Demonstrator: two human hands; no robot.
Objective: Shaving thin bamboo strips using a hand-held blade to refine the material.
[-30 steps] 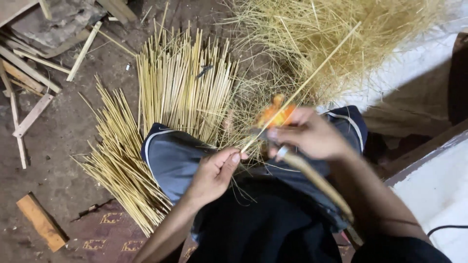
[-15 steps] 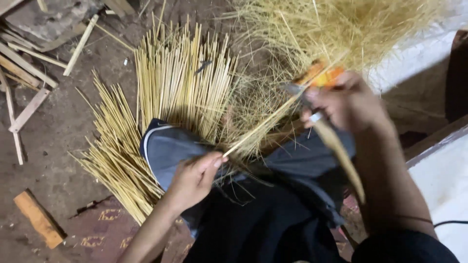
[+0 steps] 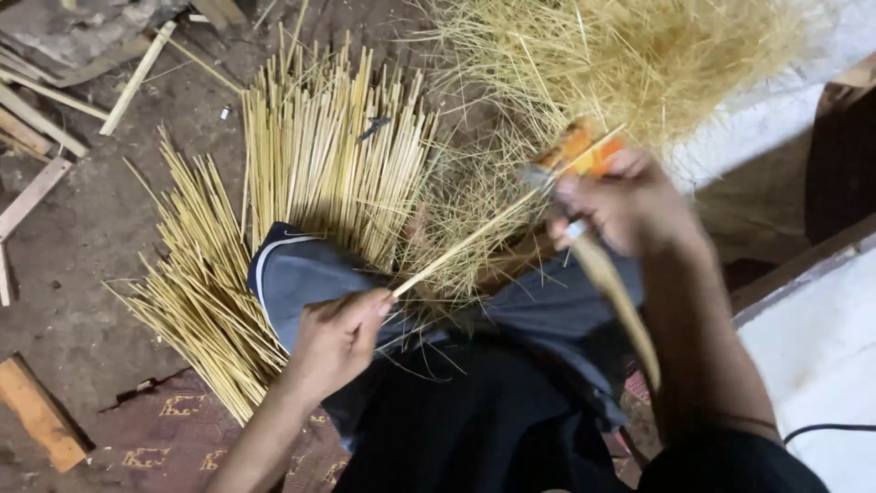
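The trick with shaving a thin bamboo stick [image 3: 465, 251] like this is keeping it taut and the blade angle shallow. Left hand [image 3: 339, 340] is pinched shut on the near end, low over the lap. Right hand [image 3: 630, 203] is raised and clamped round an orange-handled knife [image 3: 577, 151], I think; it's blurry there.

Surface: you are over a bare dirt floor [image 3: 82, 274], brown and dusty.
Centre: a fan of pale yellow sticks [image 3: 310, 164] lies flat on it, running down to your left.
Top right: a loose heap of straw shavings [image 3: 630, 64].
Top left: wood offcuts [image 3: 55, 110], scattered, some overlapping.
Bottom left: one short wooden block [image 3: 38, 415], beside a dark red patterned mat [image 3: 173, 438].
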